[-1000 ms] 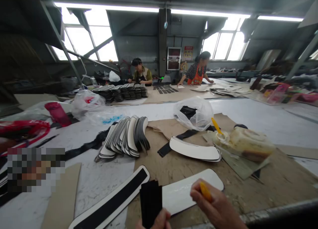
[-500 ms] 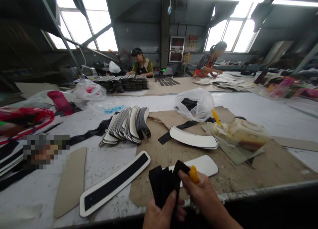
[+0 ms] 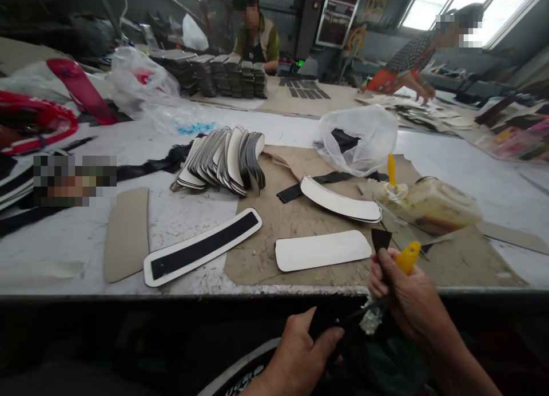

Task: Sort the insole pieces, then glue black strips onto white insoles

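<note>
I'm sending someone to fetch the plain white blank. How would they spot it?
On the brown cardboard sheet at the table's near edge, the flat white rounded strip lies nearest the right hand. Unlike the white strip with a black band beside it, it is bare.

Daylight enters through the windows (image 3: 433,1) at the upper right, which are overexposed. The table (image 3: 180,213) is evenly lit; the area below its edge is dark. Wide-angle distortion bends the edges (faces are pixelated).

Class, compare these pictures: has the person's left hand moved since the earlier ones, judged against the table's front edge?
Yes. The left hand has dropped towards the person, below the grey table's front edge; half a second ago it was level with that edge, holding black strips.
</note>
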A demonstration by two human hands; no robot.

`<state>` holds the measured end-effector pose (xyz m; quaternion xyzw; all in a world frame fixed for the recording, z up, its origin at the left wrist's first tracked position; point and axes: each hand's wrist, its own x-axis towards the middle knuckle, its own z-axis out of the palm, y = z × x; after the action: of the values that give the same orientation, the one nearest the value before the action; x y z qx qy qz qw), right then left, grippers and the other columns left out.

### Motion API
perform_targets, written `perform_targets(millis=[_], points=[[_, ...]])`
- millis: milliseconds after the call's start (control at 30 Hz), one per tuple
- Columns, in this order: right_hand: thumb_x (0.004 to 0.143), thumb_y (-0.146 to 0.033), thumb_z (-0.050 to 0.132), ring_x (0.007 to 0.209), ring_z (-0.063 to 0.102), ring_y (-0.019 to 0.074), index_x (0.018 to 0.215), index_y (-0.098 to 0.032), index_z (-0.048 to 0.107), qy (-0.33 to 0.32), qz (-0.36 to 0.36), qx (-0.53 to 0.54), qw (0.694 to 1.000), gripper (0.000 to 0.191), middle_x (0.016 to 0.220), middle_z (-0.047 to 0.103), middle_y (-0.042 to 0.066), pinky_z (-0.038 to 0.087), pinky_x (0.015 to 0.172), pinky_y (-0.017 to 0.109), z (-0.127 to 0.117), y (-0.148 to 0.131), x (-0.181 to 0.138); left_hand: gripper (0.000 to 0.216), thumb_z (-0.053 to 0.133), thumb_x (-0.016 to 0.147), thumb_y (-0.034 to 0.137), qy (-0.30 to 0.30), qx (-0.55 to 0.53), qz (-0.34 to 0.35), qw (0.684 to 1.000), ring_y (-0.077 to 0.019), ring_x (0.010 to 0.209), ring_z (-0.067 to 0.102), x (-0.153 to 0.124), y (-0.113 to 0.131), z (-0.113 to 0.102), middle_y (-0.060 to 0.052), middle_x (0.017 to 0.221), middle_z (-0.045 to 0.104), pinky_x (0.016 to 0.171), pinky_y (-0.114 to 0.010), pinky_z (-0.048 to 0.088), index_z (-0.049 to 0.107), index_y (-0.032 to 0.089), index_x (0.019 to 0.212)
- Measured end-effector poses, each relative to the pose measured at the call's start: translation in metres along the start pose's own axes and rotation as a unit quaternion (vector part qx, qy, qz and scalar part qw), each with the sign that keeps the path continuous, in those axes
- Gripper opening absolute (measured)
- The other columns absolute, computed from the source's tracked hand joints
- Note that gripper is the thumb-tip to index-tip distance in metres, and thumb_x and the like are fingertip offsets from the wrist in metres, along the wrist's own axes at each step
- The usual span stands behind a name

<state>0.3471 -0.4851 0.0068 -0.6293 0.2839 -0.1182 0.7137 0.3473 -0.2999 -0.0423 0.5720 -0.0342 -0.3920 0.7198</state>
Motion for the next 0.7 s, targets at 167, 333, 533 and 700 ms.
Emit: perform_targets(millis=[167, 333, 533, 700], points=[[0.075, -0.052, 0.067, 0.046, 0.039, 0.0101, 0.068, -0.020, 0.058, -0.136, -0.050, -0.315, 0.938, 0.034, 0.052, 0.047, -0.004, 0.030, 0.043, 0.023, -0.017, -0.023, 0.035, 0.048, 0.076, 0.059, 0.053, 0.239, -0.046, -0.009, 0.970, -0.0070, 0.045, 0.037, 0.008, 0.026, -0.043, 0.007, 0.048, 0.044, 0.045, -0.020, 0.031, 0.062, 0.013, 0.081], [0.082, -0.039, 0.059, 0.051, 0.045, 0.0121, 0.059, -0.021, 0.059, -0.325, -0.130, -0.476, 0.806, 0.029, 0.056, 0.056, -0.002, 0.031, 0.050, 0.024, 0.032, -0.023, 0.068, 0.060, 0.077, 0.051, 0.050, 0.251, -0.057, -0.047, 0.965, -0.0059, 0.040, 0.032, 0.037, 0.048, -0.072, 0.009, 0.043, 0.043, 0.040, -0.019, 0.024, 0.058, 0.011, 0.093], [0.082, -0.030, 0.061, 0.047, 0.046, 0.0112, 0.062, -0.021, 0.063, -0.405, -0.120, -0.554, 0.717, 0.023, 0.054, 0.059, -0.002, 0.026, 0.045, 0.022, 0.089, -0.010, 0.094, 0.035, 0.073, 0.054, 0.042, 0.205, -0.008, -0.101, 0.973, -0.0063, 0.036, 0.038, 0.062, 0.058, -0.085, 0.003, 0.042, 0.047, 0.038, -0.020, 0.028, 0.057, 0.011, 0.058], [0.083, -0.032, 0.061, 0.053, 0.052, 0.0133, 0.069, -0.022, 0.068, -0.412, -0.141, -0.601, 0.670, 0.018, 0.060, 0.065, 0.001, 0.027, 0.047, 0.022, 0.102, 0.004, 0.104, 0.028, 0.068, 0.061, 0.036, 0.208, 0.027, -0.115, 0.971, -0.0069, 0.035, 0.039, 0.068, 0.059, -0.089, 0.002, 0.041, 0.048, 0.038, -0.020, 0.030, 0.055, 0.013, 0.050]])
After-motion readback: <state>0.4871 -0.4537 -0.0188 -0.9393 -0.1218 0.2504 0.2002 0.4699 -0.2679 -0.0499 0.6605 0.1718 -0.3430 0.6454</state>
